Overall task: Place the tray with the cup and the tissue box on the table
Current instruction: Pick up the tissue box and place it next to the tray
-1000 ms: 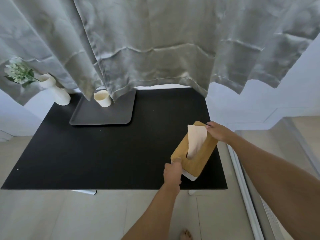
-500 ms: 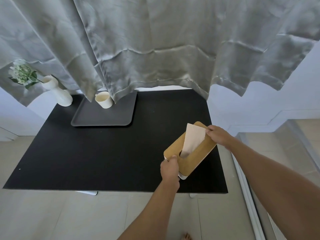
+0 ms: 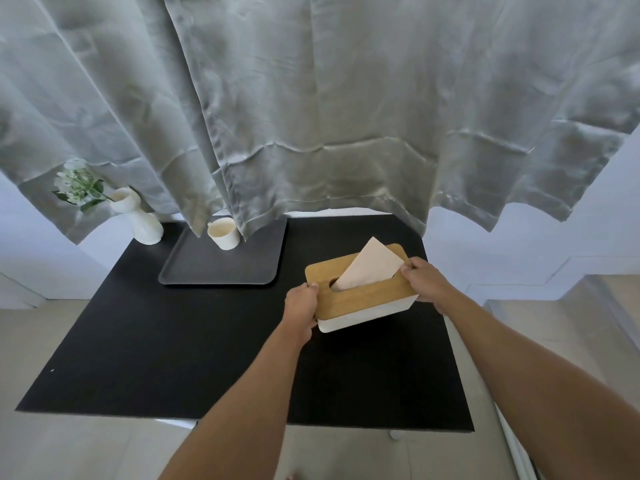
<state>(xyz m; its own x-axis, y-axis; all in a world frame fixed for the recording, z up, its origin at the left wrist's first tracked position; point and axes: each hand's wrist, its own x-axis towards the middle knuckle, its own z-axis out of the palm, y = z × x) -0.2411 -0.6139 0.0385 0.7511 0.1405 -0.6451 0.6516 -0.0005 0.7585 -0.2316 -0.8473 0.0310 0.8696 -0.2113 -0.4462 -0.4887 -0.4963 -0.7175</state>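
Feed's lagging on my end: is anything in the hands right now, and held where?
Yes, the tissue box: left hand has its grip on the left short end, right hand on the right short end.

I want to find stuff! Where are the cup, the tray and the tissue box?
cup [image 3: 224, 236]: head view, on its front wall.
tray [image 3: 221, 268]: head view, on its bare middle.
tissue box [image 3: 363, 295]: head view, on its wooden lid.

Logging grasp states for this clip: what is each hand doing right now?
Left hand: closed on the left end of the tissue box.
Right hand: closed on the box's right end.
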